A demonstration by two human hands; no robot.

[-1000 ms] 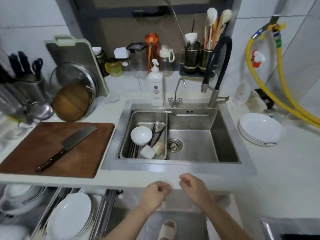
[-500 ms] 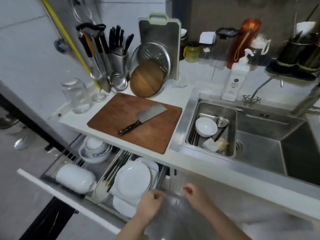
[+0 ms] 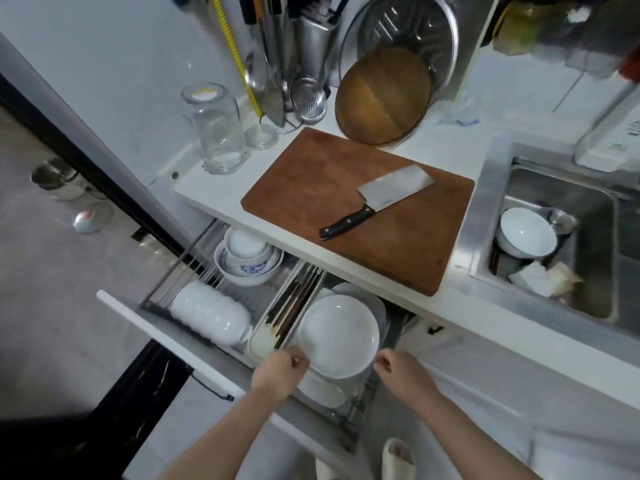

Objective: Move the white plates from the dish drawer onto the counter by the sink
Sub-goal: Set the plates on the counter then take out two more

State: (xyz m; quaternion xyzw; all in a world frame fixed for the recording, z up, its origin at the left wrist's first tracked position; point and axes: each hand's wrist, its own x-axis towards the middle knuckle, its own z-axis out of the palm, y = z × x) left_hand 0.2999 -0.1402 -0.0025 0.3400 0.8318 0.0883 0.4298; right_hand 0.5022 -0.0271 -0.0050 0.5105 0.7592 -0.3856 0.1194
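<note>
The dish drawer [image 3: 166, 334] stands pulled out below the counter. In its right section white plates [image 3: 337, 336] lean upright in a rack, the front one facing me. My left hand [image 3: 282, 372] hovers at the plate's lower left edge with fingers curled and nothing in it. At the plate's lower right edge my right hand [image 3: 398, 370] is also loosely curled and holds nothing. Whether either hand touches the plate is unclear. The counter [image 3: 460, 150] runs along the top, with the sink [image 3: 519, 216] at the right.
A brown cutting board [image 3: 311, 188] with a cleaver [image 3: 381, 199] lies on the counter above the drawer. White bowls [image 3: 211, 311] and patterned bowls [image 3: 247, 259] fill the drawer's left section, chopsticks [image 3: 294, 299] the middle. A bowl [image 3: 526, 232] sits in the sink. A glass jar [image 3: 216, 129] stands far left.
My view has swung left and down from the sink to the open drawer. Both hands have dropped from the counter's edge to either side of the front plate.
</note>
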